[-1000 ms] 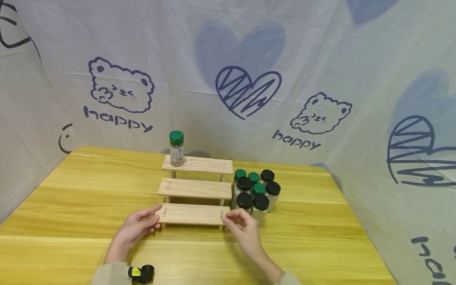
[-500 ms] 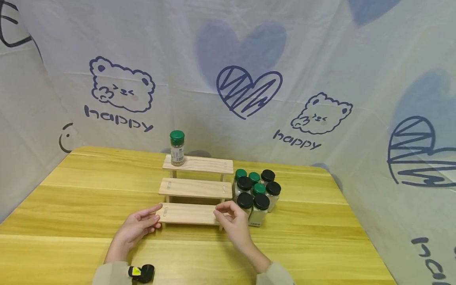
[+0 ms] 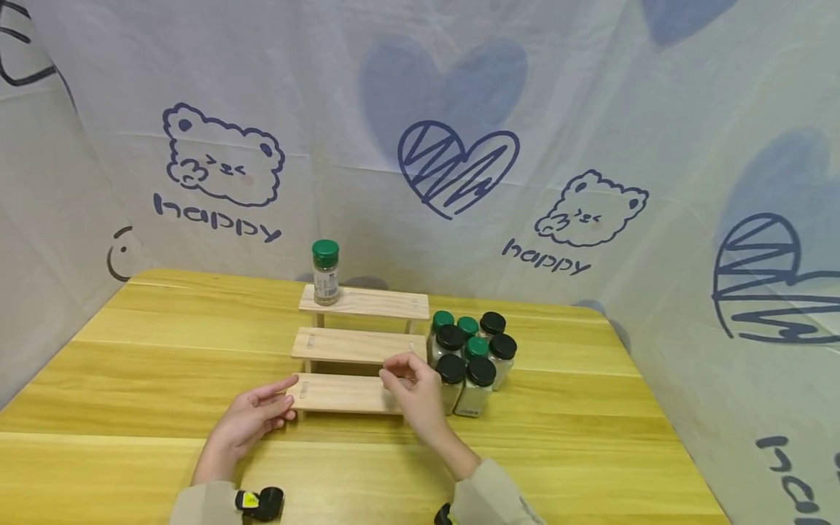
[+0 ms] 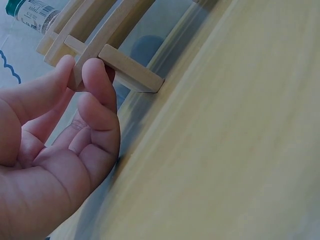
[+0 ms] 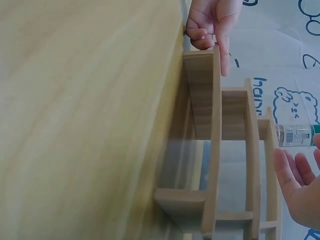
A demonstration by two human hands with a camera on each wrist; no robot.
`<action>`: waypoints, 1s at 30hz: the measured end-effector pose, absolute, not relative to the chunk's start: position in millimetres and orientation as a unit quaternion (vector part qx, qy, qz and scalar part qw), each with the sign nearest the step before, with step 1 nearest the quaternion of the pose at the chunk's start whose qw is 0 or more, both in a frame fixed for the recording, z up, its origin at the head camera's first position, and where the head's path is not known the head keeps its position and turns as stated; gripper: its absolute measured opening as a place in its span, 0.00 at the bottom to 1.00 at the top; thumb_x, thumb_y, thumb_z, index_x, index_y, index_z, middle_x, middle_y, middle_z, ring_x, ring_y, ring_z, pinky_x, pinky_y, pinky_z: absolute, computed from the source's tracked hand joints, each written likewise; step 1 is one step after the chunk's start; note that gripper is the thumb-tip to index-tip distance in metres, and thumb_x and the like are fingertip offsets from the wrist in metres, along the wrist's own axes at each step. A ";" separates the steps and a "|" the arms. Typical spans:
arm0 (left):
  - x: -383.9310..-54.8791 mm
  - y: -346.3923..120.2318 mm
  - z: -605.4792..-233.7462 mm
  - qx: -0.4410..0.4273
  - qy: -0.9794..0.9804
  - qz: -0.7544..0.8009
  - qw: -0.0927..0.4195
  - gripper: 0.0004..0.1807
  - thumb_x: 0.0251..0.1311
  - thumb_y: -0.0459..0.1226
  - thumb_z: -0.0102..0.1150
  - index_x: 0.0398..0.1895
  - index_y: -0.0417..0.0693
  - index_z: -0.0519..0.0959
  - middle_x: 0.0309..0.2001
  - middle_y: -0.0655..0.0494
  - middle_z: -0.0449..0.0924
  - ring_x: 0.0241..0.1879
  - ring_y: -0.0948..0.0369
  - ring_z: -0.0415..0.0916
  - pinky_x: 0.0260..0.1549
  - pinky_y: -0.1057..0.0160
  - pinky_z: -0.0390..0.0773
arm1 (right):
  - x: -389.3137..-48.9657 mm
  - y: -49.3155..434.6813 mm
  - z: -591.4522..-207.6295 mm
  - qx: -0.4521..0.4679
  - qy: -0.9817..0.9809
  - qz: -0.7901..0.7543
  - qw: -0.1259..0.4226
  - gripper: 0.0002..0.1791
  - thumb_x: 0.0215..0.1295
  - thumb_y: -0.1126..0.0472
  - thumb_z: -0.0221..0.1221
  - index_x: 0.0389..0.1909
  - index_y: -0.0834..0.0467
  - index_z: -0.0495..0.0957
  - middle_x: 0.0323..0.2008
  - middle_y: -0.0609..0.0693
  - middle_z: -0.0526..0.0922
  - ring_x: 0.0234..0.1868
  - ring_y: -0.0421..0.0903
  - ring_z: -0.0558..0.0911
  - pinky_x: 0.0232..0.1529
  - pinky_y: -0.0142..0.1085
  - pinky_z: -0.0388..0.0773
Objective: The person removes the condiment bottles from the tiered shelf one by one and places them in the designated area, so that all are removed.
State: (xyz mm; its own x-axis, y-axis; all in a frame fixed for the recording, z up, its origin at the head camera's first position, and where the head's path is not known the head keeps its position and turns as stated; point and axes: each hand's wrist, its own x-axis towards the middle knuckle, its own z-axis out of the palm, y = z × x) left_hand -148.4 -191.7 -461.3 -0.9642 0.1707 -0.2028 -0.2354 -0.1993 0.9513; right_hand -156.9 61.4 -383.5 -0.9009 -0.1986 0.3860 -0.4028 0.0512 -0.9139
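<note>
A three-tier wooden display rack (image 3: 354,346) stands on the table. My left hand (image 3: 252,417) pinches the left end of its lowest board; in the left wrist view the thumb and a finger meet around the board (image 4: 125,25). My right hand (image 3: 416,394) hovers over the right part of the lowest tier, fingers loosely bent, holding nothing. From the right wrist view, the same right hand (image 5: 302,192) appears apart from the rack. One spice jar (image 3: 326,273) with a green cap stands upright on the left end of the top tier.
To the right of the rack, several spice jars (image 3: 481,375) with black or green caps stand close together on the yellow wooden table (image 3: 577,437). A printed cloth (image 3: 315,95) hangs behind the table.
My right hand has moved left from the right end of the lowest board to above it, still holding nothing. The left hand stays on the board's left end.
</note>
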 end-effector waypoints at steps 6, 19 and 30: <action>-148.5 -191.9 -460.7 -0.025 0.619 0.773 0.132 0.26 0.57 0.32 0.55 0.59 0.36 0.64 0.32 0.57 0.76 0.29 0.64 0.75 0.27 0.70 0.73 | -163.4 52.5 -372.9 0.214 -0.717 0.659 0.075 0.08 0.56 0.76 0.55 0.35 0.78 0.70 0.33 0.68 0.75 0.33 0.65 0.75 0.34 0.48 0.76; -148.7 -192.0 -461.3 -0.028 0.628 0.766 0.133 0.28 0.59 0.32 0.54 0.61 0.32 0.59 0.31 0.57 0.76 0.29 0.64 0.75 0.27 0.69 0.73 | -180.2 38.0 -352.7 0.195 -0.729 0.650 0.092 0.08 0.56 0.75 0.55 0.36 0.74 0.71 0.35 0.67 0.75 0.37 0.57 0.76 0.30 0.27 0.75; -149.6 -192.1 -461.4 -0.025 0.630 0.765 0.133 0.29 0.59 0.32 0.53 0.61 0.31 0.57 0.32 0.56 0.75 0.29 0.64 0.74 0.27 0.70 0.72 | -190.2 24.0 -338.4 0.210 -0.740 0.629 0.116 0.08 0.55 0.75 0.56 0.36 0.73 0.72 0.35 0.65 0.75 0.38 0.57 0.76 0.30 0.26 0.73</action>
